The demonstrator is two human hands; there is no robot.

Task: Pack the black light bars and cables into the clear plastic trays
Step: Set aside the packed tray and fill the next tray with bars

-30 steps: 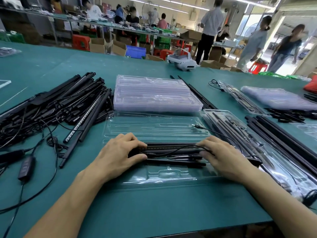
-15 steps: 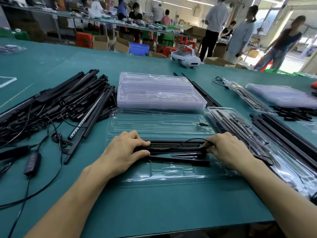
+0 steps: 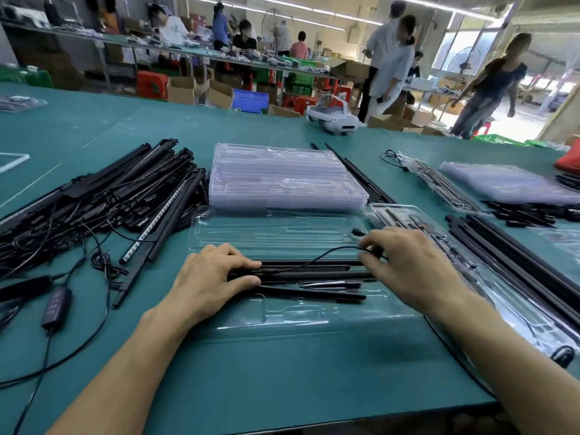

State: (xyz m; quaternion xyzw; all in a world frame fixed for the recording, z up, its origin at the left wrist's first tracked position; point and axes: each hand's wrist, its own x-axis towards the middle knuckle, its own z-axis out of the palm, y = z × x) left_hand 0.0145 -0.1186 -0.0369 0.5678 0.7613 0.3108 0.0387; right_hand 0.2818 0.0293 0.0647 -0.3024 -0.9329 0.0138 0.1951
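An open clear plastic tray [image 3: 282,321] lies on the green table in front of me. Black light bars [image 3: 307,273] lie across its middle slots. My left hand [image 3: 210,277] grips the bars' left end, thumb below and fingers on top. My right hand [image 3: 408,265] is at their right end and pinches a thin black cable [image 3: 323,258] that arcs over the bars. The cable's plug [image 3: 357,232] sticks out beyond my right fingers.
A heap of loose black bars and cables [image 3: 94,208] lies to the left, with an inline controller [image 3: 56,306] near the edge. A stack of empty clear trays [image 3: 282,180] sits behind. A filled tray [image 3: 489,287] and long bars [image 3: 518,259] lie right. People move in the background.
My right hand has lifted off the bars' right end and pulled the cable up and to the right. My left hand stays on the left end. The view has shifted slightly.
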